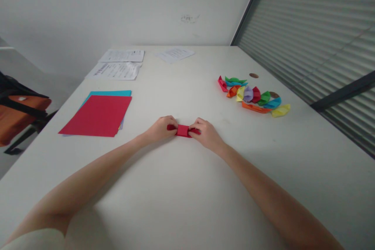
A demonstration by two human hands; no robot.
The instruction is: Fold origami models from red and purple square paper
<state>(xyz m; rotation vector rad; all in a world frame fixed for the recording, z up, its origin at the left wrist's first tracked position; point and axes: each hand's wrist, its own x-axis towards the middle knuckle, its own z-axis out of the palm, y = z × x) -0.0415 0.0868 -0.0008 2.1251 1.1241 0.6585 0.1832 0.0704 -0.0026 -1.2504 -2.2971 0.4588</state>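
Note:
A small folded piece of red paper (183, 131) lies on the white table between my hands. Its middle shows as a flat square, with narrower ends reaching out to both sides. My left hand (163, 128) pinches the left end between thumb and fingers. On the other end, the fingers of my right hand (206, 133) are closed the same way. Parts of both ends are hidden under my fingers. To the left lies a stack of coloured paper sheets, a red sheet (98, 115) on top and a blue sheet (117, 93) showing behind it.
Several folded paper pieces (248, 93) in many colours lie in a group at the right, near two round brown spots. Printed sheets (117, 69) rest at the far left, another sheet (176, 54) at the back. An orange chair (23, 113) stands left; window blinds (316, 43) line the right.

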